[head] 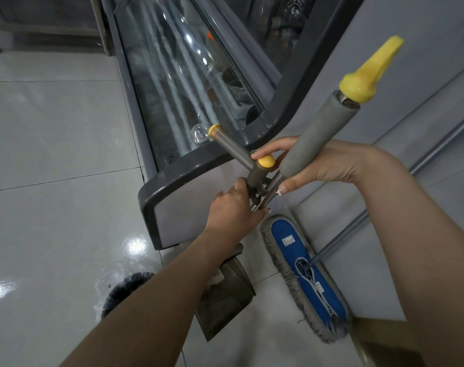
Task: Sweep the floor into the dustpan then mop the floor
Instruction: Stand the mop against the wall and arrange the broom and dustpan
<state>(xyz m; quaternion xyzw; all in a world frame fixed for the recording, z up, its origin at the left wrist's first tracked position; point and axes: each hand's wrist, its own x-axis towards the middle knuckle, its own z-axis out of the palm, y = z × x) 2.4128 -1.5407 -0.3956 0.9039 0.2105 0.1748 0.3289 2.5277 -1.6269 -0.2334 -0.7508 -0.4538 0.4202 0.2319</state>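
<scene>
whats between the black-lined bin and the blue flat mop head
The dark grey plastic dustpan, partly behind the left forearm, in the head view.

mop pad [291,243] blue, grey fringe | handle cap [371,72] yellow

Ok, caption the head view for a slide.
Left hand and right hand grip the dustpan handle and foam-grip handle together above the dustpan; blue flat mop stands beside.

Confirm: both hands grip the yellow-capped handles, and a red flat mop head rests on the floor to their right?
Not red: the head view shows the flat mop head is blue. The rest stands.
</scene>
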